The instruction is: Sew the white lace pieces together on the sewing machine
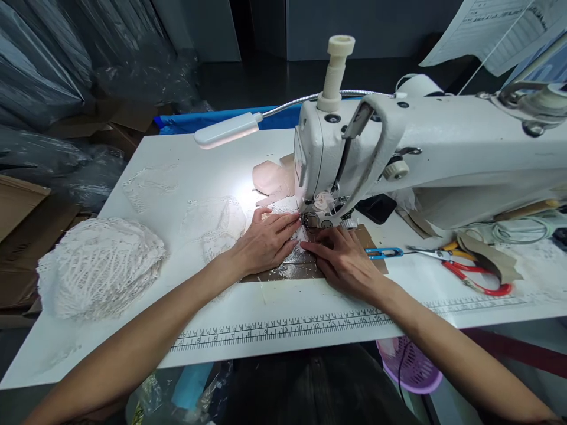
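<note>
My left hand [270,239] lies on a piece of white lace [297,252] at the sewing machine's needle area, fingers stretched out flat and pressing it down. From the other side my right hand [341,254] reaches in, its index fingertip touching the lace edge and the thumb apart below. Some of its fingers are partly hidden under the head of the white sewing machine [354,153]. Beneath both hands is a brown, shiny plate [283,271] on the table. The presser foot and needle are mostly hidden.
On the left stands a stack of white lace pieces [101,265], with loose lace [217,218] nearer. Pale pink pieces [272,177] lie behind my left hand. To the right are blue thread snips [384,252], red-handled scissors [478,277] and a black phone [376,208]. A lamp [228,130] hangs above.
</note>
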The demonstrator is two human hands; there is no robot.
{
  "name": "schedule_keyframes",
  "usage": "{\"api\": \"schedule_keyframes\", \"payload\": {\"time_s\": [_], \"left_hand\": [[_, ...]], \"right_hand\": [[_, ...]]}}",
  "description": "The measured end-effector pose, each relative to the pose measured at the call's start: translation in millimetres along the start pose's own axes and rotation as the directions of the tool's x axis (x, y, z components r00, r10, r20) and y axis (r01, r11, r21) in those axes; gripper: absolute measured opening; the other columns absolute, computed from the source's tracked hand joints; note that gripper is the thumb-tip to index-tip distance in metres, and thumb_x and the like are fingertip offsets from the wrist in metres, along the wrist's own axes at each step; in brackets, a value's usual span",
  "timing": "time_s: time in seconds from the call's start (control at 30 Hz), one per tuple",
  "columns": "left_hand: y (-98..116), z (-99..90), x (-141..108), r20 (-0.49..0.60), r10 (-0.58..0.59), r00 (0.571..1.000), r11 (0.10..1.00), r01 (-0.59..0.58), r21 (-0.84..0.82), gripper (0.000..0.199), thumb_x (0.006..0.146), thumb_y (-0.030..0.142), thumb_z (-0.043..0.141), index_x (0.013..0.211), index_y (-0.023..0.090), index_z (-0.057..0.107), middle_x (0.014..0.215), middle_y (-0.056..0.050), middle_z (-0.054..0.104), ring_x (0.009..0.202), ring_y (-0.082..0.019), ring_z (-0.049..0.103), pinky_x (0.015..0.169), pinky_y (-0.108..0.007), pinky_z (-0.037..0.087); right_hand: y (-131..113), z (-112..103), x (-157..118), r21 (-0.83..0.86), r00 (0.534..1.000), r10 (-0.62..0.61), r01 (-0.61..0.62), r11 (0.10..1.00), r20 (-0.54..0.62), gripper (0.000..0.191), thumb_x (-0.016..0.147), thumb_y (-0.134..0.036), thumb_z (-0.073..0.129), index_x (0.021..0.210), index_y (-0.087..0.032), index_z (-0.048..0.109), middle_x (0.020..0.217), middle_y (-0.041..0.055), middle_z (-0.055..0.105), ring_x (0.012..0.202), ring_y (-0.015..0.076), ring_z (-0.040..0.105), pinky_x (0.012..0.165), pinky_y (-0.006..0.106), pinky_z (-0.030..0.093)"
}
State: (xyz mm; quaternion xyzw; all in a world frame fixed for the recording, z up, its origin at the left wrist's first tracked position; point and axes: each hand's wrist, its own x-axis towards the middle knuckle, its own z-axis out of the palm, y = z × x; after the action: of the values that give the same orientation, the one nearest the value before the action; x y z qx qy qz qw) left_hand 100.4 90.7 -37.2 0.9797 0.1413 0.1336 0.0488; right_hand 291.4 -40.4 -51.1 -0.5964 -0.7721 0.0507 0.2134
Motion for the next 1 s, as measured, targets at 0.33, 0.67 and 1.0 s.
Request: {"api": "schedule_keyframes", "payload": {"time_s": [0.33, 0.67, 1.0], "left_hand": [[-1, 0.0, -1, 0.014, 0.023, 1.0, 1.0, -0.023, 0.008, 0.039, 0.099, 0.031, 0.039, 0.131, 0.015, 0.055, 0.14, -0.015, 0.053, 0.126, -0.03, 0.052, 0.105, -0.057, 0.026], [8, 0.6, -5, -0.014, -0.017, 1.0, 0.998, 0.017, 0.063, 0.039, 0.1, 0.031, 0.037, 0.129, 0.013, 0.056, 0.14, -0.015, 0.054, 0.123, -0.029, 0.054, 0.105, -0.055, 0.026], [0, -1.3, -3, 0.015, 0.032, 0.999, 0.999, -0.032, 0.0, 0.04, 0.1, 0.031, 0.036, 0.131, 0.013, 0.054, 0.141, -0.018, 0.052, 0.127, -0.029, 0.051, 0.108, -0.054, 0.03]], "right_hand": [[0, -1, 2, 0.038, 1.0, -0.009, 0.01, 0.999, -0.019, 0.035, 0.091, -0.017, 0.052, 0.122, -0.025, 0.067, 0.109, 0.0127, 0.057, 0.1, 0.0289, 0.049, 0.087, 0.048, 0.043], [4, 4, -1, 0.027, 0.999, -0.022, 0.023, 0.999, -0.03, 0.034, 0.093, -0.022, 0.052, 0.124, -0.027, 0.066, 0.109, 0.0127, 0.054, 0.1, 0.0287, 0.049, 0.084, 0.047, 0.045], [3, 5, -2, 0.031, 0.999, -0.023, 0.024, 0.999, -0.04, 0.036, 0.092, -0.02, 0.054, 0.125, -0.028, 0.064, 0.109, 0.0122, 0.054, 0.1, 0.0283, 0.049, 0.084, 0.047, 0.045]]}}
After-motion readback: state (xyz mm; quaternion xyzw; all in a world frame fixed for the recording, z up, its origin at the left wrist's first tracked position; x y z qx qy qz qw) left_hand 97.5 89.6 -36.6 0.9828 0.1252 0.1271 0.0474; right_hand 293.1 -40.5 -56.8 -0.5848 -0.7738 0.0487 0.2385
